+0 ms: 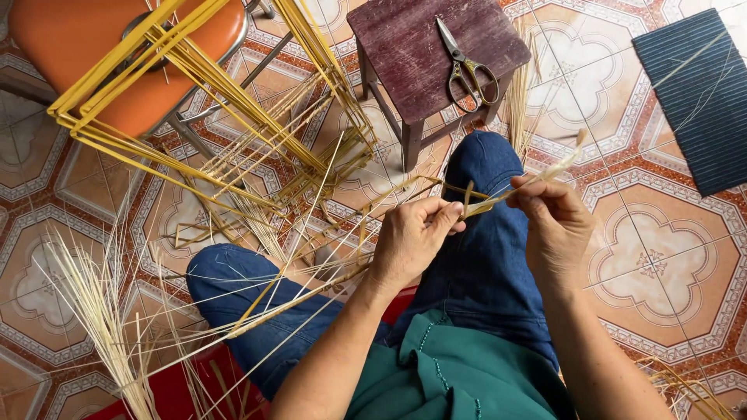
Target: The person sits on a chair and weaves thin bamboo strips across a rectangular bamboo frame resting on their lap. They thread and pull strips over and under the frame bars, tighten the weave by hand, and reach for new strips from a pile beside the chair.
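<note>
Straw-coloured strips (476,204) are being pinched between both hands above the blue-trousered knee (486,167), just in front of the dark wooden stool (420,39). The left hand (411,237) is closed on the crossed strips with thumb and fingers, while the right hand (554,225) is clamped on one strip that runs up past it. Scissors (465,68) are laid on the stool. Left of the stool, a yellow strip frame (210,109) is propped against an orange chair (101,47). Loose pale straw (101,311) is scattered on the patterned tiles further left.

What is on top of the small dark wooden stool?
A pair of scissors lies on the stool, blades toward the far edge. Nothing else shows there; the floor beneath it is mostly hidden.
</note>
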